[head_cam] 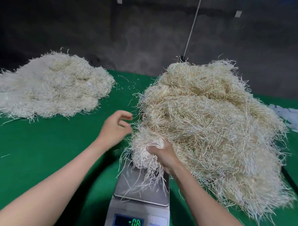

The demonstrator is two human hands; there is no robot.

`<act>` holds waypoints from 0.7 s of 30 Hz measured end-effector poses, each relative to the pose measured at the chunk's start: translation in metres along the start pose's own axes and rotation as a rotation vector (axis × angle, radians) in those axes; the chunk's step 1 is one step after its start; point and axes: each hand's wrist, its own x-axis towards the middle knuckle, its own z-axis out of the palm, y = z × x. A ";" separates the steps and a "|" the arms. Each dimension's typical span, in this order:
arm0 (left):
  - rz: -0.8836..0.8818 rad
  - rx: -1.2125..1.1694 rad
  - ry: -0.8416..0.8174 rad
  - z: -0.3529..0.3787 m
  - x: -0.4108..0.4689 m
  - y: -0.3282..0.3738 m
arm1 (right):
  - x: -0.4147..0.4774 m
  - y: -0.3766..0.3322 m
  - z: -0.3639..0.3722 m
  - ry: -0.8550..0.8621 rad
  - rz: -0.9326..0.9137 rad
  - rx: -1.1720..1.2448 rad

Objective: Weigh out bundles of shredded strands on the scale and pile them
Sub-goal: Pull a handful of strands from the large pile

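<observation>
Green tabletop (56,143) bears the scale (125,186); right hand (162,154) clutches a strand bundle (143,143) above it, left hand (114,127) relaxed, empty.

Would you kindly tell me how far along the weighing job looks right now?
Done, seemingly: a sizeable pile of bundles lies on the left. In hand: the right hand grips one bundle over the scale, the left hand open beside it. Left: the bigger loose heap on the right, likely most of the job.

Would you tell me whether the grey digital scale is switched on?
On: the grey digital scale shows lit green digits on its display.
</observation>
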 end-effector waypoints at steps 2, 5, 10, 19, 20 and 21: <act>-0.044 0.040 0.156 -0.004 0.002 -0.011 | -0.005 0.008 0.011 0.085 -0.019 0.031; -0.371 -0.383 -0.140 0.002 -0.010 -0.030 | -0.012 0.007 0.044 0.088 -0.132 0.094; -0.568 -0.794 -0.213 0.027 -0.030 -0.039 | -0.007 0.003 0.067 0.153 -0.159 0.069; -0.391 -0.312 -0.293 0.053 -0.027 -0.050 | -0.019 0.027 -0.018 0.103 0.052 -0.162; -0.374 -0.222 -0.298 0.054 -0.029 -0.056 | -0.022 0.034 -0.021 0.120 0.059 -0.250; -0.351 -0.140 -0.292 0.054 -0.031 -0.061 | -0.026 0.040 -0.024 0.124 0.064 -0.327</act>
